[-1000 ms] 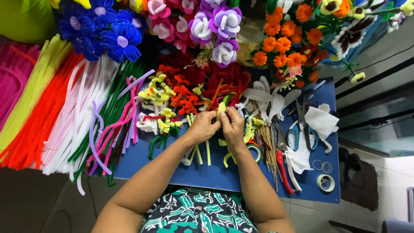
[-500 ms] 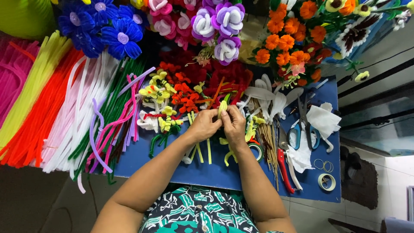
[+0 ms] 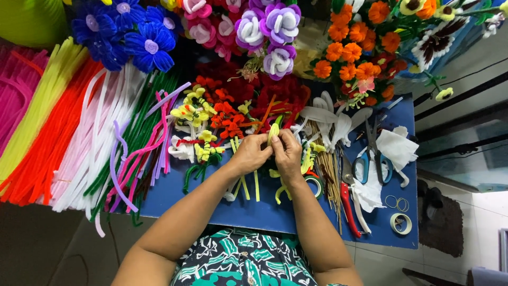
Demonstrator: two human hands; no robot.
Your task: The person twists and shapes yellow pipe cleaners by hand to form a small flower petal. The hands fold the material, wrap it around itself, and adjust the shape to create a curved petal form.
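Blue table [image 3: 264, 214]; fingers [image 3: 267, 149] pinching yellow petal [image 3: 273, 132]

Three blue flowers [image 3: 127, 34], one blue-handled scissors [image 3: 373, 159], two hands [image 3: 270, 153]

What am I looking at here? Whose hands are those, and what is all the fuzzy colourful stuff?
There is no machine here, just a person. The camera sits on their head and looks down, so you see their own two arms reaching forward over a blue table.

The left hand and the right hand are close together, and their fingers pinch a small yellow fuzzy piece between them.

The long fuzzy sticks piled on the left are bendy craft wires in pink, yellow, orange, white and green. At the top stand finished flowers made from them: blue flowers, purple flowers and orange flowers.

On the right lie blue-handled scissors, red-handled cutters, a roll of tape and some white paper.
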